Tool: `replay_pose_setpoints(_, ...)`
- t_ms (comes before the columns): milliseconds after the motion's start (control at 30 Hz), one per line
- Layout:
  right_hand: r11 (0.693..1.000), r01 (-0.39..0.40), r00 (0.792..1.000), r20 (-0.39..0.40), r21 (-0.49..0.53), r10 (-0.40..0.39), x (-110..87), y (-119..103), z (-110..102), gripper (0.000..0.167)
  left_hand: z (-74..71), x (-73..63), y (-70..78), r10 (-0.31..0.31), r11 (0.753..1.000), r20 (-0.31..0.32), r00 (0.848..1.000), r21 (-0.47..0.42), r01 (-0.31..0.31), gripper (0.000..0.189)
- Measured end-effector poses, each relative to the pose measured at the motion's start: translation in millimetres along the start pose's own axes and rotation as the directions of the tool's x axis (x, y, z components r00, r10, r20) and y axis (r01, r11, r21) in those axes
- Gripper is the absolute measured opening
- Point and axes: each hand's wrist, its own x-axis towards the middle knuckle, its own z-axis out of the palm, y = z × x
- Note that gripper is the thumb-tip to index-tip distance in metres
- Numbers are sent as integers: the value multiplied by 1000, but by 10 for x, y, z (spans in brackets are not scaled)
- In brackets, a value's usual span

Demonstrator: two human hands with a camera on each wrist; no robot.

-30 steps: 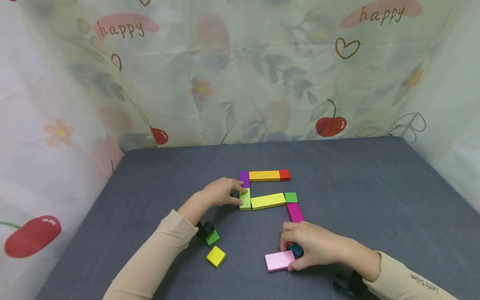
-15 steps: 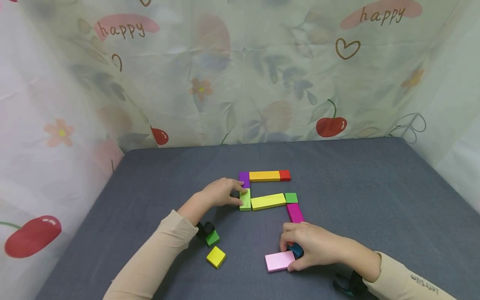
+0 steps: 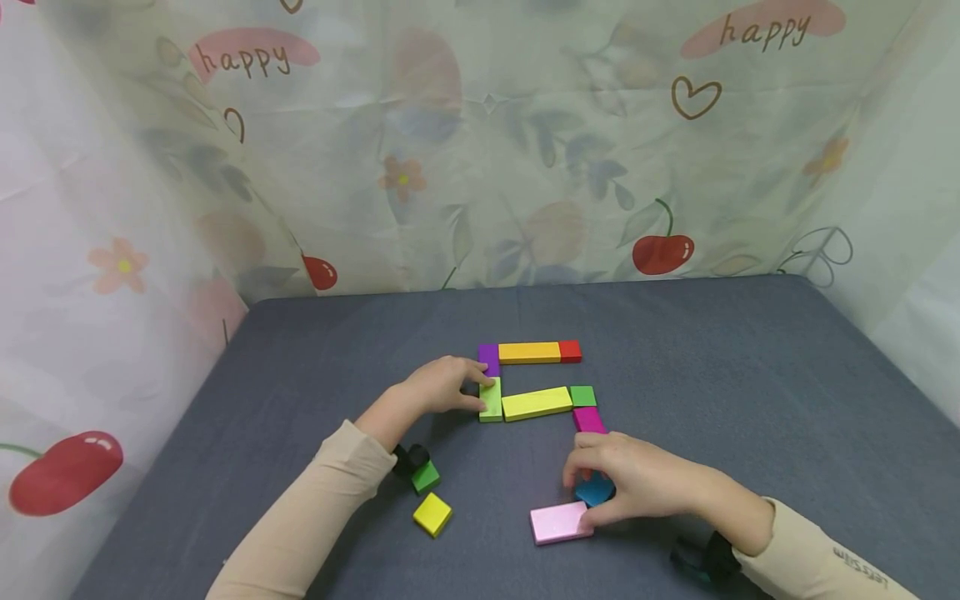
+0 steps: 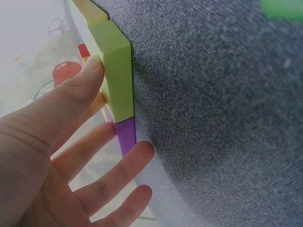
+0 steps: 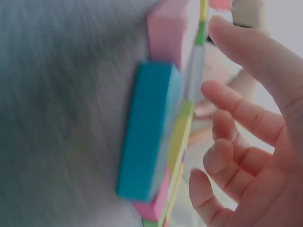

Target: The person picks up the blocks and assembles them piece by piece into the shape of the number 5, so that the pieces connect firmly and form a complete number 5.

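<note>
My left hand [image 3: 442, 385] touches the light green block [image 3: 491, 400] with its thumb and index finger, its other fingers spread beside the purple block [image 4: 126, 135]. Over a blue block [image 3: 596, 490] hovers my right hand [image 3: 637, 475]. The right wrist view shows this blue block [image 5: 144, 130] lying between the pink block [image 5: 168, 29] and the magenta block [image 5: 155, 203], while my right thumb and fingers stand apart from it. In the head view the thumb overlaps the pink block's right end, and the hand hides part of the magenta block [image 3: 588, 419].
Beyond my left hand, an orange block [image 3: 528, 353] and a red block [image 3: 570, 351] extend from the purple one. A long yellow block [image 3: 537, 403] leads to a green block [image 3: 582, 396]. Nearer me lie another green block [image 3: 426, 477] and a yellow block [image 3: 432, 514] on the grey-blue tabletop [image 3: 712, 375].
My right hand has shifted slightly away from me and to the right, showing more of the blue block and covering more of the magenta one. The left hand stays put.
</note>
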Motion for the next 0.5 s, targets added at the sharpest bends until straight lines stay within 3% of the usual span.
replay_pose_setpoints(167, 997, 9, 1000, -18, 73, -8, -62, 136, -136, 27, 5, 6, 0, -7, 1000, 6, 1000, 0, 7, 45)
replay_pose_setpoints(367, 991, -82, 996, 50, 105, 77, -110, 268, -204, 31, -2, -4, 9, -9, 1000, 6, 1000, -3, 9, 45)
replay_pose_setpoints(500, 990, -98, 994, 63, 97, 93, -114, 310, -188, 30, -4, -6, 11, -4, 1000, 3, 1000, -3, 4, 45)
